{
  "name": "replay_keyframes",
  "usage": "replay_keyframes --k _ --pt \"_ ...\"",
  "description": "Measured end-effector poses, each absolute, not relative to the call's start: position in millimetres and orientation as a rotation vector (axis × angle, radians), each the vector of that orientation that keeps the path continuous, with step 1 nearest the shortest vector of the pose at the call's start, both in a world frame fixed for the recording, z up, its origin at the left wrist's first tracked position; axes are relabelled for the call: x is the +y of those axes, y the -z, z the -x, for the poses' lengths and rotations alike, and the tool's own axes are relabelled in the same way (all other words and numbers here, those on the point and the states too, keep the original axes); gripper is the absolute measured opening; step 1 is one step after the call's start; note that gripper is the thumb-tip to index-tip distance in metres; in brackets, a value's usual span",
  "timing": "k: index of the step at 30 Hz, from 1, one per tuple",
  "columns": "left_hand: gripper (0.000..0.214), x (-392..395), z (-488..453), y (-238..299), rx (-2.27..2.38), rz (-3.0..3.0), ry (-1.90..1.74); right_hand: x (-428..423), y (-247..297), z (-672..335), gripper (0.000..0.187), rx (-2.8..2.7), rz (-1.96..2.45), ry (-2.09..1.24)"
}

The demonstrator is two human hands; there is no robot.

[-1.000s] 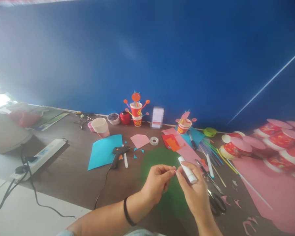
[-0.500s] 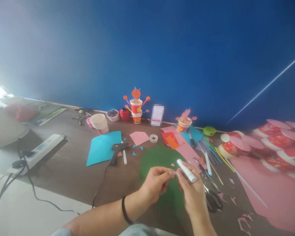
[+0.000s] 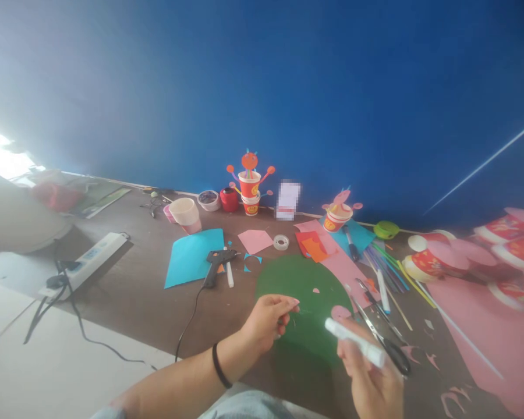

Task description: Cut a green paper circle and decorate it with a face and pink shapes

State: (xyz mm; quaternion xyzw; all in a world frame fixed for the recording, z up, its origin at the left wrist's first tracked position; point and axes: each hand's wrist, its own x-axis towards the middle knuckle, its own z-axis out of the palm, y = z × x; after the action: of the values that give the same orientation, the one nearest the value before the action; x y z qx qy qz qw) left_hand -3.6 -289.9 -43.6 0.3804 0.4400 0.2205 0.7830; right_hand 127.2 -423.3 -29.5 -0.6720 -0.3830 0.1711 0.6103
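Since the earlier frame the hands have parted: the right hand (image 3: 371, 369) has drawn away to the right and nearer the body, taking the tube (image 3: 356, 342) with it, while the left hand (image 3: 266, 323) remains over the near left part of the mat (image 3: 297, 273). The tube lies inside the right hand's grip, clasped between thumb and fingers, tilted, with one end reaching over the mat's right side and the other past its right edge. The left thumb and forefinger are pressed together; whether a scrap sits between them, I cannot tell. A disc (image 3: 341, 313), which the right hand hid before, shows at the mat's right edge, just beyond the tube, and a small scrap (image 3: 316, 290) lies on the mat, between the hands and farther out. Green surface shows between the left fingertips and the tube. Right of the mat, the scissors (image 3: 388, 344) lie close by the right hand, crowding that side; a pink strip (image 3: 338, 270) runs along the far right edge. Beyond the mat's far edge is the tape (image 3: 281, 248). To its left, brown table (image 3: 231, 308) opens out as far as the glue gun (image 3: 213, 267).
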Motion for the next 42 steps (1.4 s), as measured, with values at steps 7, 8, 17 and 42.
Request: replay_keyframes --k 7,8,17,42 --pt "0.035 -298.0 2.7 39.8 0.913 -0.852 -0.448 -401.8 40.2 -115.4 0.028 -1.377 1.508 -0.26" --pt "0.034 -298.5 3.8 39.1 0.903 -0.858 -0.447 -399.1 39.2 -114.4 0.028 -1.386 1.514 -0.26" --pt "0.036 -301.0 7.7 35.2 0.909 -0.896 -0.426 -393.7 40.9 -116.7 0.027 -1.43 1.561 -0.31" --pt "0.038 -304.6 8.5 23.9 0.87 -0.781 -0.415 -390.5 46.8 -120.6 0.022 -1.221 1.58 -0.348"
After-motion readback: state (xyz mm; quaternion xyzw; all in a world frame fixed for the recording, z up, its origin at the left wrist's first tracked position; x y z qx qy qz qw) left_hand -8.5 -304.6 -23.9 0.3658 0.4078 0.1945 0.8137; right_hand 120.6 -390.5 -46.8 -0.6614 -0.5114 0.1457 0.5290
